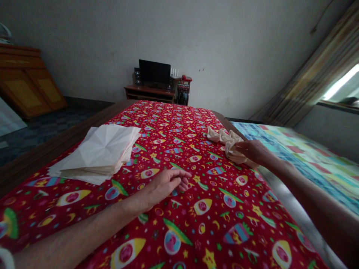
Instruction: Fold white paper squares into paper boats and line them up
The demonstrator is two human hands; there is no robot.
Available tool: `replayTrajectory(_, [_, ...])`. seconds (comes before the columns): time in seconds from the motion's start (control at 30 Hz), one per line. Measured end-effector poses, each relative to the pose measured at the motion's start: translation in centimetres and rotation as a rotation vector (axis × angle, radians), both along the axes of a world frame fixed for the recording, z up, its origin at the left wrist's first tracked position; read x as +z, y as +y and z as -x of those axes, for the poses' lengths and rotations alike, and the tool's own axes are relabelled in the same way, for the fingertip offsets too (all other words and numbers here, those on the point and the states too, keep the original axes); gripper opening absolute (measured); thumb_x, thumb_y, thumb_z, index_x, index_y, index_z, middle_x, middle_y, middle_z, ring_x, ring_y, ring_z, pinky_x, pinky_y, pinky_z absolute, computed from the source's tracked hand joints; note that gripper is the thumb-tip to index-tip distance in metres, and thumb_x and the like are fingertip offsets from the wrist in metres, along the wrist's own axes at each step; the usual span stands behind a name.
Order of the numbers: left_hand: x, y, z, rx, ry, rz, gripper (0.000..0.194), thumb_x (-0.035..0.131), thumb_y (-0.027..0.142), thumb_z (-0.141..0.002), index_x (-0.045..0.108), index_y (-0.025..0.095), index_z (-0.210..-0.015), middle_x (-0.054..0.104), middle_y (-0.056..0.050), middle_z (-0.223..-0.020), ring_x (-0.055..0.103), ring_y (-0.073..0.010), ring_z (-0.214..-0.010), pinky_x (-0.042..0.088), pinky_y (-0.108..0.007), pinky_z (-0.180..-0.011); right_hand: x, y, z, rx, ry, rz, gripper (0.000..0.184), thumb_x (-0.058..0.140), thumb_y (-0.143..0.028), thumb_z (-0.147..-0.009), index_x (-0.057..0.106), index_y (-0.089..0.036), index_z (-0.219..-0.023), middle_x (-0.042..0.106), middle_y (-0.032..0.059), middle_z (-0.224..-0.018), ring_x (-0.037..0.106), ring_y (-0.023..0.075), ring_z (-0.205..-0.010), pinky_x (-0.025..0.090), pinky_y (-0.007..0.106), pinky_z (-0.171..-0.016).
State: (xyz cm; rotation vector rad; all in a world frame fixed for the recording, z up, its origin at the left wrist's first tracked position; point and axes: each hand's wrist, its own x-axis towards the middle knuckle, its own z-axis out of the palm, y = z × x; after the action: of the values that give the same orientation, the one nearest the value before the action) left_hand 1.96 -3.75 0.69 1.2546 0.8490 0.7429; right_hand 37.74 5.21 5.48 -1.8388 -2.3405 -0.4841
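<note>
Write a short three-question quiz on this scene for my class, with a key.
1. Which hand touches the folded paper pieces?
2. True or false: the stack of white folded paper lies on the red rocket-print cloth.
3. What stands between the two speakers on the low wooden stand by the far wall?

Key:
1. The right hand.
2. True.
3. A black screen.
</note>
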Motion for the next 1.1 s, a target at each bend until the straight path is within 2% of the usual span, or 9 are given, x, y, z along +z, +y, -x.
replayTrajectory(0.17, [-0.5, 0.0, 0.2, -0.011, 0.008, -0.030, 0.022, 0.052, 0.015, -0.078, 0.065, 0.012, -0.095, 0.062, -0.003, -0.081, 0.060, -0.0104, -0.068, 0.048, -0.023, -0.069, -1.4, -1.0, 0.2, -0.011, 0.070, -0.013, 0.030, 0.045, -0.029, -0.087, 0.072, -0.016, -0.092, 0.066, 0.0079, -0.062, 0.053, 0.0138, -0.048, 0.032, 0.024, -0.049])
replayTrajectory(0.27, [-0.5, 0.6, -0.1, -0.040, 0.064, -0.102, 0.027, 0.046, 0.016, -0.081, 0.064, 0.012, -0.100, 0.063, -0.004, -0.080, 0.061, -0.0119, -0.067, 0.049, -0.024, -0.065, -2.4, -1.5, 0.0, -0.001, 0.102, -0.046, 0.031, 0.044, -0.026, -0.087, 0.070, -0.015, -0.100, 0.070, 0.0120, -0.074, 0.059, 0.0165, -0.056, 0.036, 0.025, -0.052])
replayTrajectory(0.33, [-0.1, 1.6, -1.2, -0.050, 0.142, -0.271, 0.031, 0.040, 0.015, -0.083, 0.064, 0.013, -0.103, 0.063, -0.005, -0.080, 0.061, -0.0132, -0.066, 0.049, -0.025, -0.062, -2.9, -1.7, -0.2, 0.005, 0.112, -0.062, 0.032, 0.044, -0.026, -0.087, 0.070, -0.015, -0.101, 0.071, 0.0132, -0.078, 0.060, 0.0176, -0.058, 0.037, 0.025, -0.053])
replayTrajectory(0.47, [1.3, 5.2, -5.9, -0.044, 0.378, -0.874, 0.035, 0.041, 0.006, -0.080, 0.068, 0.016, -0.100, 0.067, -0.007, -0.092, 0.061, -0.0175, -0.084, 0.048, -0.030, -0.082, -3.1, -1.7, -0.2, 0.016, 0.122, -0.076, 0.031, 0.042, -0.028, -0.088, 0.070, -0.016, -0.095, 0.071, 0.0099, -0.075, 0.060, 0.0163, -0.057, 0.037, 0.023, -0.051])
replayTrajectory(0.53, [1.5, 7.4, -8.9, -0.059, 0.417, -0.996, 0.037, 0.042, 0.004, -0.080, 0.068, 0.014, -0.103, 0.067, -0.009, -0.099, 0.061, -0.0184, -0.091, 0.047, -0.029, -0.087, -3.0, -1.8, -0.1, 0.042, 0.136, -0.087, 0.031, 0.043, -0.028, -0.087, 0.071, -0.016, -0.091, 0.070, 0.0076, -0.072, 0.059, 0.0145, -0.054, 0.036, 0.022, -0.050])
replayTrajectory(0.67, [0.9, 11.2, -14.2, -0.036, 0.418, -0.997, 0.044, 0.040, 0.003, -0.082, 0.057, 0.009, -0.123, 0.064, -0.014, -0.114, 0.059, -0.0212, -0.105, 0.044, -0.031, -0.094, -2.7, -1.7, 0.1, 0.086, 0.158, -0.100, 0.031, 0.043, -0.027, -0.087, 0.071, -0.017, -0.085, 0.070, 0.0063, -0.068, 0.059, 0.0138, -0.054, 0.034, 0.021, -0.049])
replayTrajectory(0.8, [0.1, 13.6, -17.4, -0.040, 0.440, -0.935, 0.047, 0.039, 0.007, -0.086, 0.047, 0.004, -0.132, 0.063, -0.018, -0.117, 0.060, -0.0232, -0.105, 0.044, -0.033, -0.094, -1.9, -1.5, 0.1, 0.067, 0.129, -0.043, 0.030, 0.043, -0.027, -0.085, 0.072, -0.017, -0.085, 0.070, 0.0073, -0.067, 0.059, 0.0144, -0.055, 0.033, 0.022, -0.049])
replayTrajectory(0.97, [-0.8, 15.2, -19.6, -0.012, 0.429, -0.891, 0.040, 0.034, 0.016, -0.093, 0.053, 0.010, -0.128, 0.061, -0.014, -0.122, 0.057, -0.0218, -0.113, 0.041, -0.031, -0.097, -0.7, -1.1, 0.5, 0.091, -0.014, 0.093, 0.028, 0.041, -0.022, -0.082, 0.068, -0.017, -0.075, 0.062, 0.0027, -0.059, 0.048, 0.0101, -0.048, 0.027, 0.022, -0.047])
replayTrajectory(1.1, [-1.6, 15.8, -20.5, 0.026, 0.429, -0.872, 0.036, 0.034, 0.018, -0.093, 0.063, 0.010, -0.114, 0.066, -0.014, -0.112, 0.060, -0.0224, -0.106, 0.042, -0.031, -0.094, -0.8, 0.0, 0.9, 0.081, -0.060, 0.120, 0.027, 0.041, -0.013, -0.075, 0.062, -0.014, -0.059, 0.052, -0.0004, -0.050, 0.035, 0.0070, -0.043, 0.021, 0.023, -0.045])
